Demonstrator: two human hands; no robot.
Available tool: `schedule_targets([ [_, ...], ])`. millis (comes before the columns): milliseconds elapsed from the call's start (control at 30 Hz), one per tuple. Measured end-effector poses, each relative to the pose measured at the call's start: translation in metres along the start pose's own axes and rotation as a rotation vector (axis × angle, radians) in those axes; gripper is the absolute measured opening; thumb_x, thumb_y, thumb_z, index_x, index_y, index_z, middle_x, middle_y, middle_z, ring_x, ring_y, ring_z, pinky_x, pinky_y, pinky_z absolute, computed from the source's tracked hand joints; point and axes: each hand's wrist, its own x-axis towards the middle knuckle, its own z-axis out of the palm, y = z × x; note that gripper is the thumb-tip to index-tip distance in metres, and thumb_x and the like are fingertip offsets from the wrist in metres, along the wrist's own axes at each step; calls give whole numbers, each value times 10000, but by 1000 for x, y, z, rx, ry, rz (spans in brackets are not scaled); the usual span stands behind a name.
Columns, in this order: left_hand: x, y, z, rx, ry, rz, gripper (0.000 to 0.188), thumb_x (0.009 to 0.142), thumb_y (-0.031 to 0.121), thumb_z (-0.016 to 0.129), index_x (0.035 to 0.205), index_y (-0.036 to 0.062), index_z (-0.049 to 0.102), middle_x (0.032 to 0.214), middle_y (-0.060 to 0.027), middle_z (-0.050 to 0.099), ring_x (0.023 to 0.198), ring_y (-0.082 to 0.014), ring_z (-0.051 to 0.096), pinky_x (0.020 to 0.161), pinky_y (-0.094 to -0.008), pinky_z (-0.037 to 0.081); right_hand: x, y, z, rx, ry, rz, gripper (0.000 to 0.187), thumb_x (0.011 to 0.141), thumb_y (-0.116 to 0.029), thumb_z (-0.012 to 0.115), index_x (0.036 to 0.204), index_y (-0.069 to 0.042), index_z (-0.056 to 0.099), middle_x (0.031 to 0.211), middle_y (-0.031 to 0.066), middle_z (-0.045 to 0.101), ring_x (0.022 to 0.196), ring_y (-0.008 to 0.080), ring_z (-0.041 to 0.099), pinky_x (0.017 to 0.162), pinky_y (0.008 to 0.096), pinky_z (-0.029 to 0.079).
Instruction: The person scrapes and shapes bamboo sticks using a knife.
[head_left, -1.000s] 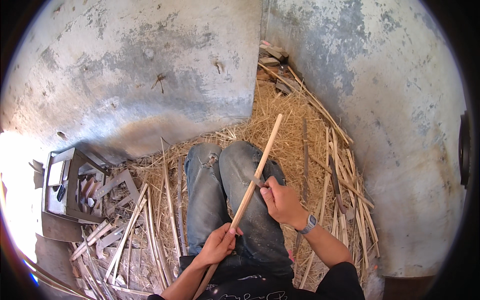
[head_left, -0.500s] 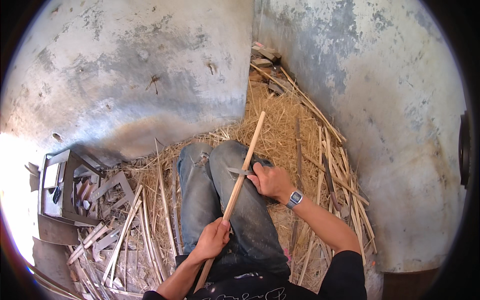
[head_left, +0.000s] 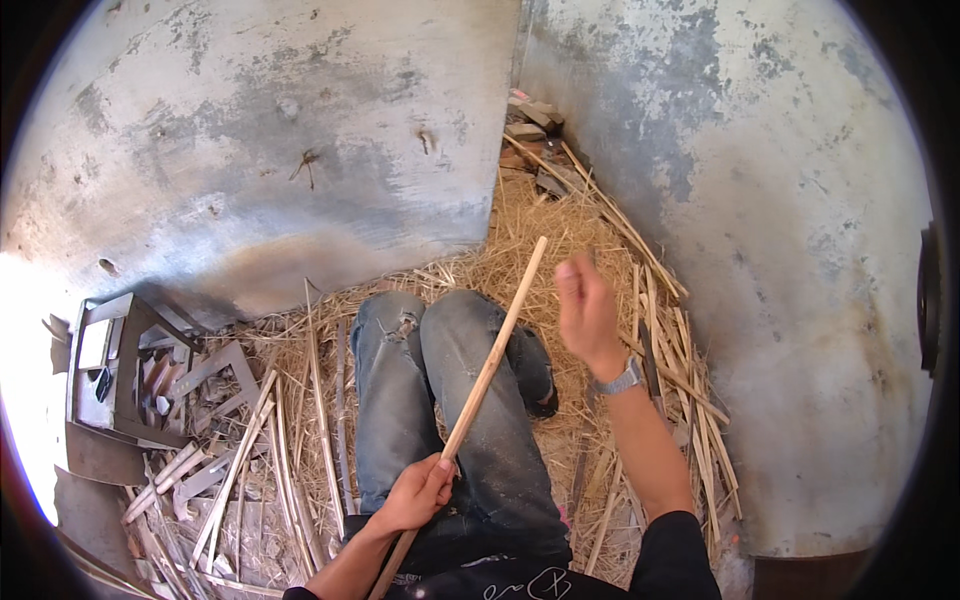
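Note:
A long, pale wooden stick (head_left: pixel 495 352) slants across my right thigh, its far end raised past my knees. My left hand (head_left: pixel 417 494) is wrapped round its lower part, close to my lap. My right hand (head_left: pixel 588 310) is up beyond my right knee, to the right of the stick's far end and apart from it. Its fingers look curled with the thumb on top, slightly blurred. What it holds is hidden; no blade shows clearly there now. Both my legs, in worn jeans (head_left: pixel 390 430), lie under the stick.
Shavings (head_left: pixel 530 205) cover the floor ahead. Long strips (head_left: pixel 690 390) lie along the right wall, and more sticks (head_left: pixel 285 480) at left. A dark wooden frame (head_left: pixel 125 370) with scraps stands far left. Bricks (head_left: pixel 530 120) fill the corner between metal-grey walls (head_left: pixel 380 150).
My right hand has left the stick, moving up and right. The flat grey blade it held across the stick is out of sight. My left hand keeps its grip; the stick tilts slightly more right.

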Motion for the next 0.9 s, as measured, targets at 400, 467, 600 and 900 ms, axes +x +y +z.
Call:
schedule_targets([
  [400, -1, 4, -1, 50, -9, 16, 382, 1129, 360, 377, 930, 60, 504, 629, 36, 418, 536, -50, 366, 492, -236, 326, -59, -9, 22, 112, -220, 94, 305, 881, -293, 803, 964, -66, 617, 565, -59, 417, 497, 46, 363, 466, 261, 273],
  [467, 1, 4, -3, -144, -96, -75, 384, 1129, 377, 366, 950, 62, 494, 610, 32, 365, 505, -59, 324, 458, -241, 294, -63, 4, 19, 120, -119, 139, 311, 901, -324, 776, 971, -63, 622, 556, -41, 428, 490, 65, 395, 471, 271, 307],
  [600, 1, 3, -8, -296, -157, -45, 381, 1128, 388, 358, 972, 67, 490, 586, 25, 324, 467, -73, 282, 432, -244, 263, -71, -10, 14, 180, -46, 187, 243, 1017, -282, 633, 965, -46, 617, 555, -30, 421, 495, 76, 406, 487, 273, 334],
  [900, -4, 24, 2, -539, -76, -37, 443, 1128, 341, 364, 1416, 30, 492, 547, 1, 341, 404, -86, 269, 418, -235, 276, -88, -25, 20, 133, -198, 142, 316, 1008, -197, 633, 1284, -52, 689, 660, 110, 607, 513, 147, 479, 513, 311, 418],
])
